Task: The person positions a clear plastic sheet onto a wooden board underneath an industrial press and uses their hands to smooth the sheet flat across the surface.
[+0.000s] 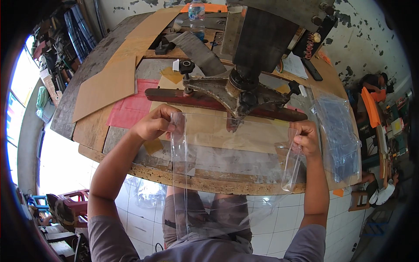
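Grey shirt cloth [196, 251] lies nearest, along the bottom, with bare forearms reaching from its sleeves toward the worktop [144, 171]. Between the hands hangs a clear plastic sheet [231, 170], its upper edge over the worktop and its lower part draping past the near rim in front of the thighs. At its far left corner the left hand [152, 124] is closed, thumb and fingers pinching a folded strip that runs down that side. On the right, the right hand [306, 139] grips the other upper corner between thumb and curled fingers, and a loose fold dangles below it.

Just beyond the sheet, a heavy press [259, 41] stands with a cast bracket [218, 89] and a long red-brown bar [168, 94]. A see-through plastic bottle [196, 19] stands upright at the far side; it wears a coloured label whose print is too small to make out, and how full it is cannot be told. Right of the right hand, flat clear plastic pieces [336, 135] lie in a pile; whether they contain anything is unclear. White paper [294, 65] and a black, phone-like slab [312, 70] rest farther off on the right. Left of the bar are a pink-red sheet [133, 105] and a tan board [109, 89].
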### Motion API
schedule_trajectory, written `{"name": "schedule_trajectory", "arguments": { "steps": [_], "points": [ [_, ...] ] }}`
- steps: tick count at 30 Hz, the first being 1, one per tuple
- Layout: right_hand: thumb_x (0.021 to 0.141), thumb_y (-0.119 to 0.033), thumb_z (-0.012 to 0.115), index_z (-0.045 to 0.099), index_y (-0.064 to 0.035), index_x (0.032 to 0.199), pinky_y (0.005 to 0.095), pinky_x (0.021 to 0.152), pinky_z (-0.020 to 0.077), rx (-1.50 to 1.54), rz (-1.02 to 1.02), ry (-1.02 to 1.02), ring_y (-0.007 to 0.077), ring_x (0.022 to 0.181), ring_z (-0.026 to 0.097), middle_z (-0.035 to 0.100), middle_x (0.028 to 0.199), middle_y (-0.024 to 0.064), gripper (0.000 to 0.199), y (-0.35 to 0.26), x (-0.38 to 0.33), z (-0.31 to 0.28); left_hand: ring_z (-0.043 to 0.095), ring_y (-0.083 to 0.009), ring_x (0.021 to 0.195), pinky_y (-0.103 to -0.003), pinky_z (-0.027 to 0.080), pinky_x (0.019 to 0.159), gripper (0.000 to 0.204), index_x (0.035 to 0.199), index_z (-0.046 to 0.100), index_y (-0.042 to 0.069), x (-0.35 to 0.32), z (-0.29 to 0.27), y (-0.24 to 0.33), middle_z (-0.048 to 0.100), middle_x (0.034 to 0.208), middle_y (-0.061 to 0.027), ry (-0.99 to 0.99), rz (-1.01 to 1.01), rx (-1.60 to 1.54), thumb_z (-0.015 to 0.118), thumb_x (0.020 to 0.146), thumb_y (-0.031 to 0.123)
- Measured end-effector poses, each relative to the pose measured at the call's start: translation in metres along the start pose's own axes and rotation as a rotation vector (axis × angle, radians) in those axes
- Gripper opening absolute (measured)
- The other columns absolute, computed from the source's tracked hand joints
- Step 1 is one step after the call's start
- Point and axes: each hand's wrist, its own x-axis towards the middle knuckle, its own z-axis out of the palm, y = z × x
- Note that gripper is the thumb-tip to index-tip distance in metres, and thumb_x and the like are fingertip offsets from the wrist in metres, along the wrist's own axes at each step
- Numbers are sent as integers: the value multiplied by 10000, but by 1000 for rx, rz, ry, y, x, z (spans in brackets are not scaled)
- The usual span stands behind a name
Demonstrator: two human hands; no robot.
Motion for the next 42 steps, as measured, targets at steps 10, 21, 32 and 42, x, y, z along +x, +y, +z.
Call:
{"name": "schedule_trajectory", "arguments": {
  "steps": [10, 21, 32, 42],
  "points": [
    [737, -164, 683, 365, -54, 594, 281, 467, 267, -136, 10, -10, 92, 512, 385, 421, 563, 12, 366, 0, 2, 0, 540, -121, 586, -253, 427, 545, 144, 708, 573, 32, 2, -6, -9, 581, 710, -47, -45, 91, -21, 658, 773, 128],
    [771, -147, 668, 391, -44, 578, 274, 474, 305, -129, 106, -100, 85, 504, 418, 449, 560, 15, 353, -1, 3, 0, 632, -103, 659, -243, 468, 580, 149, 776, 646, 32, 2, -5, -6, 631, 734, -21, -79, 31, -7, 707, 810, 164],
    [851, -183, 676, 535, -47, 625, 275, 512, 359, -179, 289, -266, 77, 547, 484, 537, 609, -2, 299, -9, 7, 14, 606, -117, 585, -264, 537, 552, 155, 742, 610, 31, 1, -4, -6, 604, 695, -27, -126, -3, -42, 661, 835, 144],
    [886, -189, 709, 676, -5, 787, 252, 617, 406, -358, 292, -297, 48, 674, 518, 598, 704, -35, 212, 18, 9, 13, 628, -136, 532, -273, 533, 489, 141, 820, 607, 59, -1, -13, -12, 611, 649, -32, -31, -221, 4, 665, 857, 182]
  ]
}}
